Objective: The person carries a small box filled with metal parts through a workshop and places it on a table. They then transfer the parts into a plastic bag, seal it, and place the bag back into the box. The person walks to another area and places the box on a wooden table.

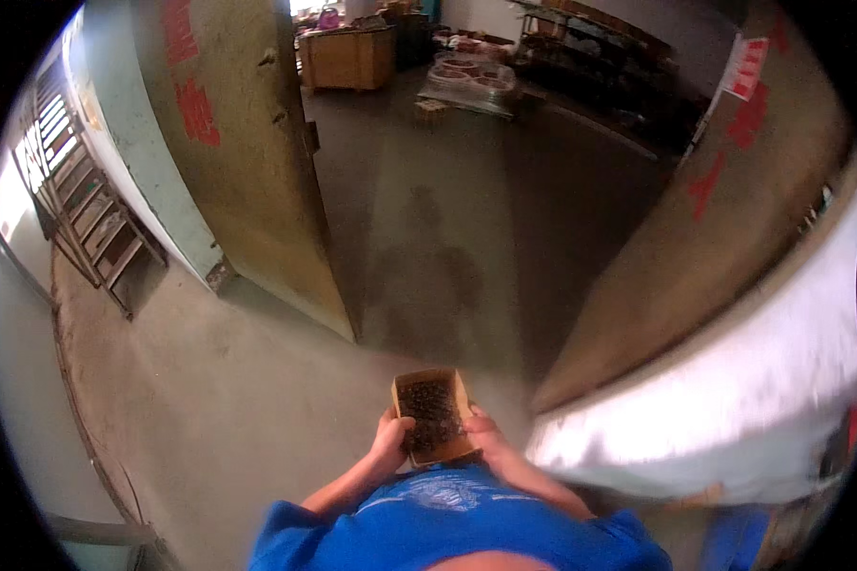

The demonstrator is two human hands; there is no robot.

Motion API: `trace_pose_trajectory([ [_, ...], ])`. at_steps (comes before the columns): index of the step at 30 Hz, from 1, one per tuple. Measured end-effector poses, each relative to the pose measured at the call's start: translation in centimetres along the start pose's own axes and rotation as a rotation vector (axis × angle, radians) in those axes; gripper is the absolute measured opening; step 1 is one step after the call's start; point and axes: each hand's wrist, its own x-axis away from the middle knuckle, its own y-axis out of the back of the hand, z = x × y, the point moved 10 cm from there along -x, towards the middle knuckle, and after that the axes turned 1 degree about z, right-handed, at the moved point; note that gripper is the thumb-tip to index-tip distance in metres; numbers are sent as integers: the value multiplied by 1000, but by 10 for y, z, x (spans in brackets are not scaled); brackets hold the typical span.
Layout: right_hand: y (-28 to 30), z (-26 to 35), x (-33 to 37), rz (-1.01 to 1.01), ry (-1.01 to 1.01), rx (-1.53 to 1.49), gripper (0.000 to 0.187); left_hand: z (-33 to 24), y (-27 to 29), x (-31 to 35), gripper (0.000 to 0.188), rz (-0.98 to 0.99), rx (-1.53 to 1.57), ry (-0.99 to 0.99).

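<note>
In front of my waist I carry an open cardboard box (459,392) with a heap of small dark pieces (430,411) inside, too small to name. My left hand (390,440) grips the box's left side, its thumb over the rim. On the opposite side my right hand (482,433) is closed round the wall, also with the thumb at the edge. Both sets of fingers are partly hidden under and behind the box.
Two tall brown door leaves with red markings, one at left (247,162) and one at right (676,257), flank a doorway. Beyond it stand a wooden crate (349,59), a plastic-wrapped pallet load (468,81) and loaded shelves (600,57). A ladder (95,214) leans at far left.
</note>
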Motion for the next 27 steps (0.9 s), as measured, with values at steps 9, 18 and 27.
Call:
trace_pose_trajectory([
  [9,48,67,-266,162,-134,138,61,-62,43,-231,49,-318,208,3],
  [18,170,183,-565,86,-164,34,68,-161,31,-568,44,-238,126,32],
  [27,182,282,-876,310,-216,-162,76,-276,69,-860,48,-263,79,17],
])
